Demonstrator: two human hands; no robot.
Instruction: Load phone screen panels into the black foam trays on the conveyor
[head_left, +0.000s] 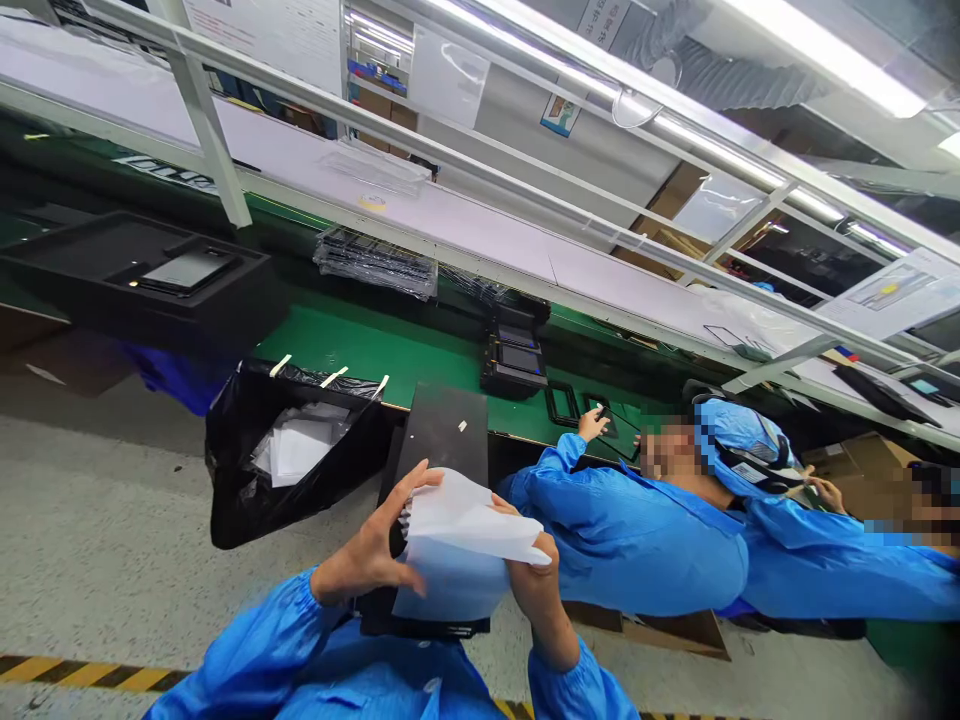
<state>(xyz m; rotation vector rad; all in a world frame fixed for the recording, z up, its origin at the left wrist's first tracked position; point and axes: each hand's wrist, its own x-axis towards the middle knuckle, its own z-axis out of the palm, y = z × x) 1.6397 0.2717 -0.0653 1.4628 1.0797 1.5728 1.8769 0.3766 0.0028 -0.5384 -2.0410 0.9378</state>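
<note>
Floor (135, 560): grey, speckled, with yellow-and-black tape (90, 673) at lower left. A green bench (360, 345) slants across mid-frame, a pale shelf (487, 225) behind it. Upper right: lit tube light (832, 60) and corrugated duct (757, 80); upper centre: grey wall (517, 108).

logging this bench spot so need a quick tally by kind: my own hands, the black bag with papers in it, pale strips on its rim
Hands: 2 (left hand, right hand)
Black bag: 1
Pale strips: 3
Total: 6
</note>
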